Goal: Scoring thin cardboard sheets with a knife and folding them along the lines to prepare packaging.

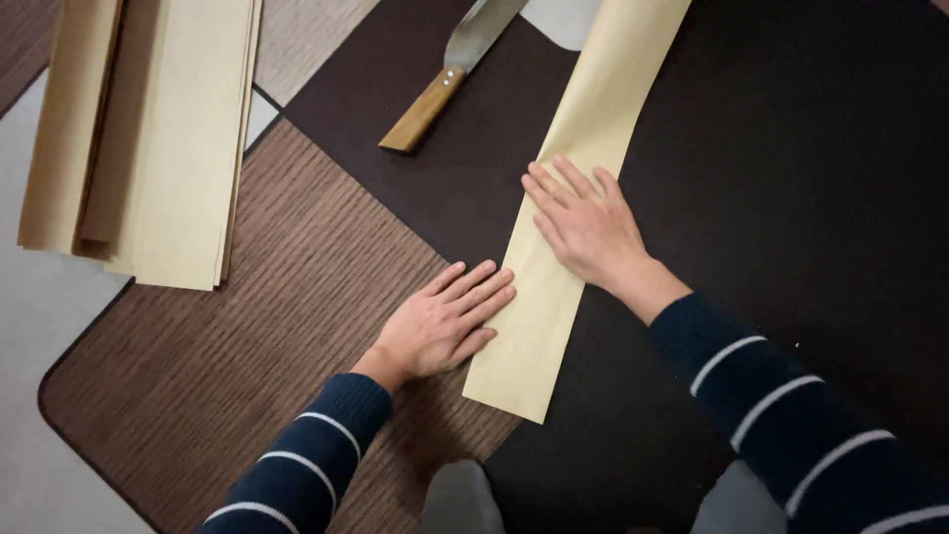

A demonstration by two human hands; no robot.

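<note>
Striped navy sleeves (pixel 781 415) are seen nearest the lens, entering from the bottom edge, with grey-clad knees just visible between them. A long strip of tan paper (pixel 578 188) is laid on the dark brown mat (pixel 791 148), its long axis running from the lower middle of the view up and to the right, where it passes out of the top edge; its squared near end (pixel 506 391) points toward the person. The right hand (pixel 586 227) is pressed flat on the strip, fingers spread and slightly apart, nothing pinched. The left hand (pixel 445 321) is laid palm down on the woven striped mat (pixel 247 376), fingers together, their tips touching the strip's left edge. A broad knife with a wooden handle (pixel 445 84) lies on the dark mat just left of the strip, roughly parallel to it. A stack of similar tan sheets (pixel 148 138) rests well apart at upper left.
</note>
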